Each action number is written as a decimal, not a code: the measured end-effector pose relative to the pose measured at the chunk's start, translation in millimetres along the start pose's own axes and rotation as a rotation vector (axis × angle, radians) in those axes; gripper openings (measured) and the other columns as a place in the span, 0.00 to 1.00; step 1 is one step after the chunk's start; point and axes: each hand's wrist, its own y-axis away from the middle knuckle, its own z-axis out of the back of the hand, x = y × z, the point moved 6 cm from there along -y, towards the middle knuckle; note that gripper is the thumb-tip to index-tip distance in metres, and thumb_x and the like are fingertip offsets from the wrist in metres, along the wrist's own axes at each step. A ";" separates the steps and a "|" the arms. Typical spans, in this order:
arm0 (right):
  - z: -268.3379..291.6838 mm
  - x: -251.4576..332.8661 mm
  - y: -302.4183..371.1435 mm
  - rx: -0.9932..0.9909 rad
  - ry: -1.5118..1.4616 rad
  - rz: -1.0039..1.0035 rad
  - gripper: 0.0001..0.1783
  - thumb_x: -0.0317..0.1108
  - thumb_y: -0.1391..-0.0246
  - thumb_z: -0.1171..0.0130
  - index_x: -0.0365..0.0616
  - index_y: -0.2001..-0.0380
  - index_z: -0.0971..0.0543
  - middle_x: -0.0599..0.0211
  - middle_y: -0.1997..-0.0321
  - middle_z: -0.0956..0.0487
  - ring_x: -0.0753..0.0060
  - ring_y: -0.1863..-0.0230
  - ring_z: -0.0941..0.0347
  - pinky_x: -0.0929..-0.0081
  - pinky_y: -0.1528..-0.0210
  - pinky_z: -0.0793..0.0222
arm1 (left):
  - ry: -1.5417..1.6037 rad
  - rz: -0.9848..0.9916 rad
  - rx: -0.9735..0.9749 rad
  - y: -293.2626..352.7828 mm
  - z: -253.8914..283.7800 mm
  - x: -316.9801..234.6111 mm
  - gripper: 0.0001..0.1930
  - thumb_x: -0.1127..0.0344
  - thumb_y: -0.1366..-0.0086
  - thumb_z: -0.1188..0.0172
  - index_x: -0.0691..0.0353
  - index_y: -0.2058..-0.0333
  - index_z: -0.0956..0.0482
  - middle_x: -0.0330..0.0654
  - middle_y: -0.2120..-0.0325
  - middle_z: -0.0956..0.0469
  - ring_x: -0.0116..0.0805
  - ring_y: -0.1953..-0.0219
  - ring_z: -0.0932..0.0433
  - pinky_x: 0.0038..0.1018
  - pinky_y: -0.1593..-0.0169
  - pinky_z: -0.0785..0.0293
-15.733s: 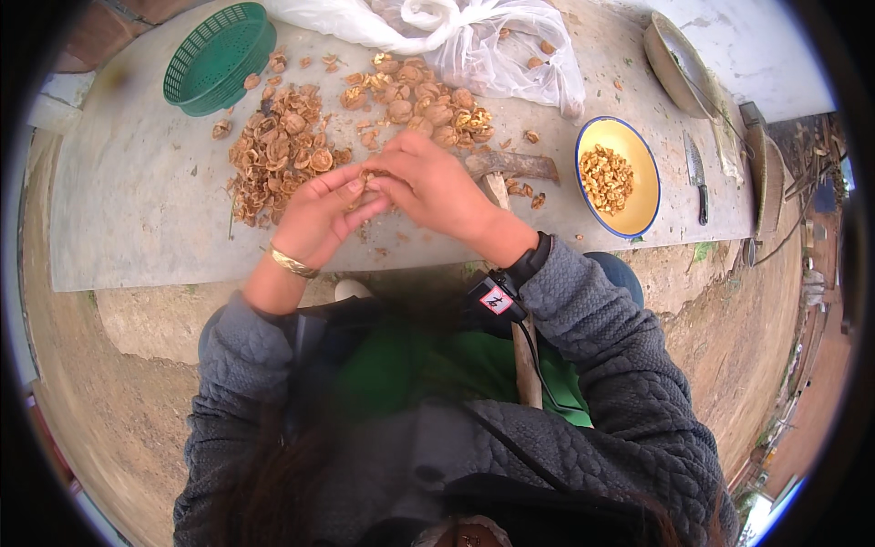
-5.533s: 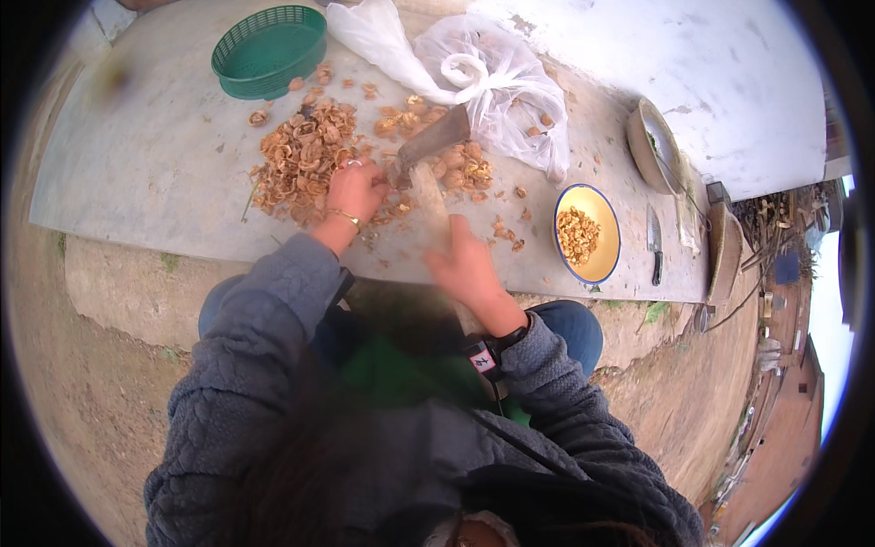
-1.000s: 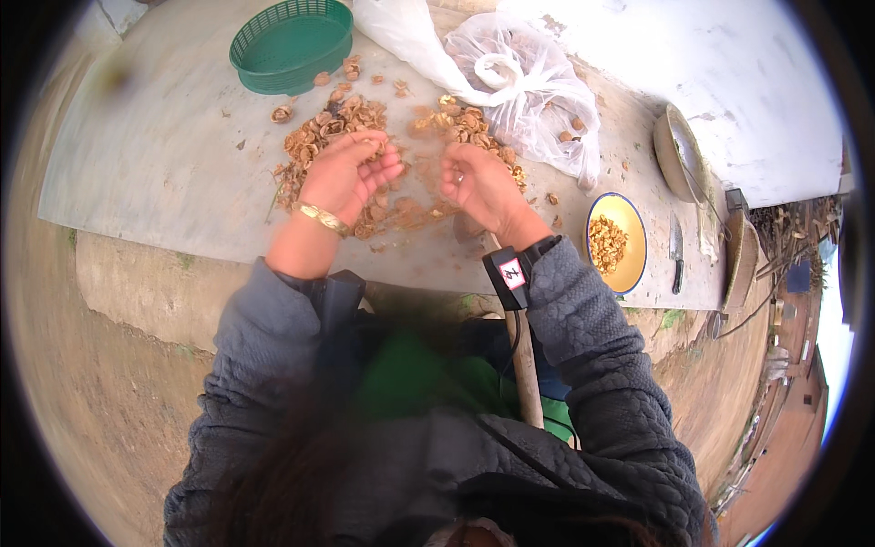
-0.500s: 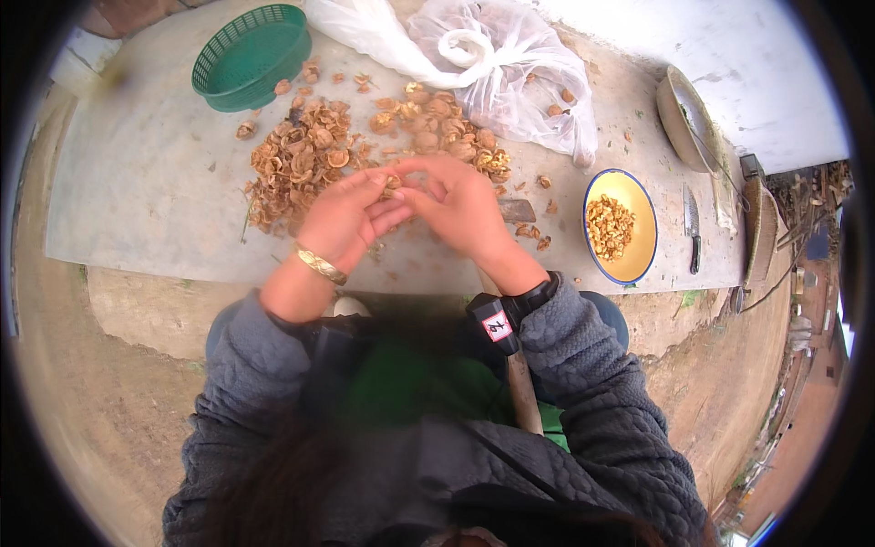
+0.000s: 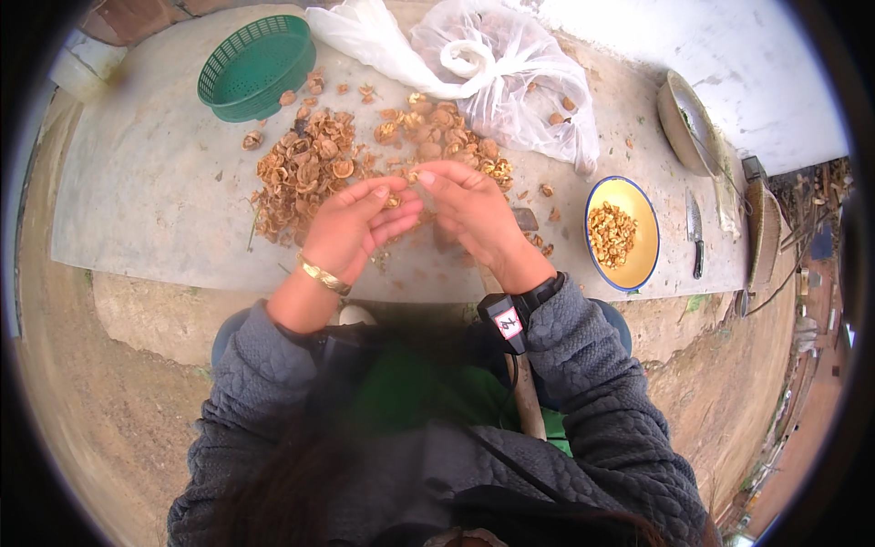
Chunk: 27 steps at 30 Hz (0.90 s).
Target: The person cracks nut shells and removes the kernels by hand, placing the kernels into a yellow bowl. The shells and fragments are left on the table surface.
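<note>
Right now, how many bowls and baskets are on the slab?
3: a green basket at the far left, a yellow bowl of nut pieces at the right, a metal bowl farther right.

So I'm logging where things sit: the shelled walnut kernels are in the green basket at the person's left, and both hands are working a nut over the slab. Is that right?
Not quite. The head view shows the kernels in the yellow bowl at the person's right; the green basket looks empty. Left hand and right hand do work a walnut piece over the slab.
</note>
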 end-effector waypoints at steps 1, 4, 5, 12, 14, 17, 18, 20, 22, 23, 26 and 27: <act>-1.2 -1.0 0.2 0.024 -0.037 -0.021 0.09 0.33 0.40 0.40 0.45 0.58 0.19 0.83 0.75 0.26 0.93 0.82 0.45 0.88 0.82 0.52 | 0.020 0.003 0.005 -0.2 0.4 -0.1 0.14 0.67 0.28 0.53 0.71 0.51 0.27 0.48 0.58 0.22 0.36 0.55 0.21 0.31 0.50 0.21; -3.5 -2.0 -0.1 0.011 0.069 0.034 0.10 0.32 0.41 0.39 0.45 0.57 0.19 0.82 0.73 0.24 0.93 0.82 0.45 0.88 0.82 0.52 | 0.007 0.087 0.037 0.9 1.4 3.0 0.13 0.65 0.28 0.51 0.69 0.54 0.25 0.45 0.61 0.21 0.31 0.61 0.21 0.28 0.55 0.20; -5.4 -1.6 -0.7 0.010 0.136 0.081 0.10 0.32 0.41 0.40 0.45 0.56 0.19 0.82 0.72 0.24 0.94 0.82 0.44 0.88 0.81 0.51 | -0.016 0.116 0.028 1.3 2.7 4.4 0.13 0.64 0.28 0.50 0.68 0.55 0.25 0.44 0.62 0.21 0.29 0.63 0.22 0.27 0.57 0.20; -19.7 14.8 5.5 0.016 0.613 0.513 0.13 0.29 0.47 0.36 0.45 0.56 0.18 0.78 0.76 0.27 0.85 0.81 0.40 0.84 0.76 0.41 | -0.105 0.014 -0.019 1.0 4.1 1.8 0.09 0.65 0.30 0.45 0.65 0.60 0.22 0.37 0.66 0.20 0.22 0.68 0.23 0.22 0.62 0.21; -19.5 20.5 9.9 -0.008 0.863 0.563 0.14 0.28 0.49 0.36 0.47 0.57 0.18 0.75 0.79 0.29 0.83 0.81 0.41 0.81 0.76 0.41 | -0.220 0.007 -0.027 1.0 5.8 -0.8 0.09 0.65 0.31 0.45 0.65 0.59 0.23 0.37 0.67 0.20 0.21 0.69 0.23 0.21 0.63 0.21; -24.2 29.9 18.2 0.029 0.935 0.727 0.14 0.27 0.51 0.35 0.47 0.58 0.18 0.72 0.83 0.37 0.81 0.82 0.44 0.80 0.76 0.43 | -0.267 0.024 -0.015 0.8 6.9 -1.7 0.09 0.66 0.31 0.44 0.65 0.58 0.23 0.37 0.68 0.20 0.20 0.69 0.23 0.21 0.63 0.20; -22.0 27.9 16.4 0.030 0.908 0.654 0.14 0.28 0.50 0.35 0.48 0.58 0.18 0.74 0.83 0.38 0.82 0.82 0.44 0.80 0.76 0.44 | -0.254 0.040 -0.025 0.8 8.2 -1.4 0.09 0.66 0.31 0.44 0.66 0.58 0.23 0.37 0.68 0.20 0.20 0.69 0.23 0.21 0.63 0.20; -18.5 23.7 12.9 0.037 0.845 0.547 0.13 0.28 0.50 0.34 0.48 0.59 0.18 0.78 0.83 0.39 0.84 0.81 0.45 0.80 0.77 0.45 | -0.211 0.053 -0.004 0.1 8.5 -1.8 0.09 0.67 0.31 0.44 0.66 0.58 0.23 0.37 0.68 0.20 0.20 0.69 0.24 0.21 0.63 0.20; -12.2 17.8 7.5 0.033 0.718 0.414 0.13 0.28 0.49 0.35 0.48 0.58 0.18 0.81 0.83 0.39 0.86 0.80 0.45 0.82 0.77 0.46 | -0.177 0.076 0.012 -0.9 9.2 -1.1 0.10 0.67 0.31 0.44 0.67 0.57 0.24 0.37 0.69 0.21 0.21 0.69 0.24 0.21 0.62 0.20; -10.2 15.2 5.2 0.052 0.645 0.370 0.13 0.29 0.49 0.35 0.48 0.58 0.18 0.82 0.83 0.39 0.87 0.80 0.45 0.82 0.77 0.47 | -0.161 0.092 0.008 -1.4 10.5 -0.1 0.10 0.67 0.31 0.44 0.67 0.57 0.24 0.37 0.69 0.21 0.21 0.69 0.24 0.22 0.62 0.20; -5.0 14.2 -0.1 0.065 0.507 0.370 0.12 0.30 0.47 0.35 0.49 0.58 0.18 0.84 0.82 0.39 0.90 0.79 0.45 0.83 0.78 0.48 | -0.121 0.061 -0.010 -1.8 14.3 -0.6 0.11 0.67 0.31 0.45 0.68 0.56 0.24 0.38 0.69 0.22 0.23 0.69 0.24 0.23 0.62 0.19; -4.3 13.5 -1.4 0.064 0.535 0.373 0.14 0.30 0.47 0.35 0.49 0.56 0.19 0.84 0.82 0.38 0.90 0.78 0.45 0.83 0.77 0.48 | -0.115 0.057 -0.020 -2.4 15.8 -0.4 0.11 0.68 0.31 0.45 0.69 0.55 0.24 0.38 0.69 0.22 0.23 0.69 0.24 0.23 0.62 0.19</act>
